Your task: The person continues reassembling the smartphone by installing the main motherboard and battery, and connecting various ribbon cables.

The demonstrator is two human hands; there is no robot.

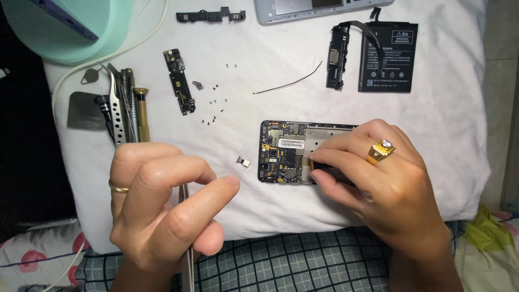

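Right hand point(378, 173) on opened phone point(284, 157), bare cloth point(281, 200) toward near edge.

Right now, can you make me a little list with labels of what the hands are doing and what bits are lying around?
Left hand: holds thin metal tweezers, shaft pointing down toward the person
Right hand: wears a gold ring, fingers pressed on the opened black phone frame with its circuit board
Between hands: small loose silver camera part on the white cloth
Far right: flat black rectangular battery
Middle: tiny dark screws, thin brown wire
Left: metal tools in a cluster
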